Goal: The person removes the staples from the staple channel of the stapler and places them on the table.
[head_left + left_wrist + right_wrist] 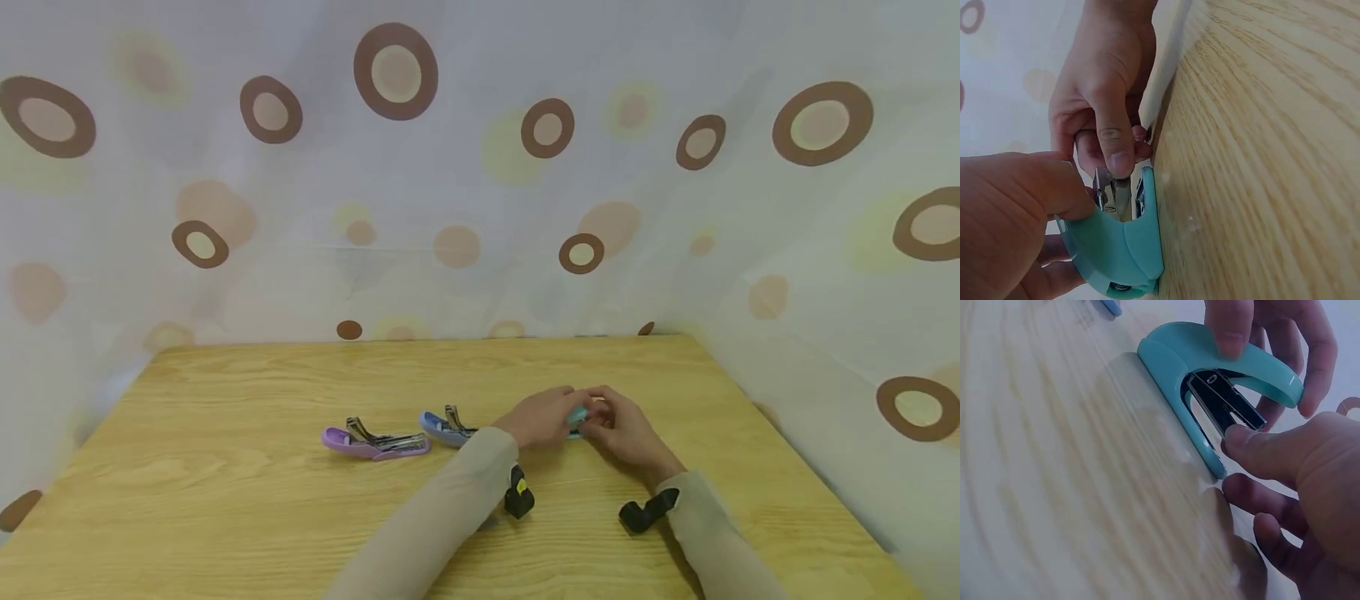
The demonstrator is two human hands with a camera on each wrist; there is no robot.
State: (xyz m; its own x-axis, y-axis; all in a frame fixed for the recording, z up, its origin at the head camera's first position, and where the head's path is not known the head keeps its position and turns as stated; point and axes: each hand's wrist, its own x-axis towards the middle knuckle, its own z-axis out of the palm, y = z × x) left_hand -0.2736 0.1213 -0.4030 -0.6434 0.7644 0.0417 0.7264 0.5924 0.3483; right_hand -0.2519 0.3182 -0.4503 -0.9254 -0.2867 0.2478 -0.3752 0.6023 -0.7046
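A teal stapler (1175,353) rests with its base along the table, its cover and base spread apart around the metal staple magazine (1215,403). My left hand (538,419) grips the cover from above, thumb on one side and fingers on the other. At the front end, my right hand (628,432) pinches the tip of the magazine, its thumb on the metal. Both hands hide most of this stapler in the head view. Just left of my left hand lies a blue stapler (442,430), partly covered by the sleeve, with its metal part raised.
Further left on the wooden table (225,500) is a purple stapler (360,448), spread open with its metal part sticking up. A patterned white cloth (465,167) hangs behind the table and along its right side.
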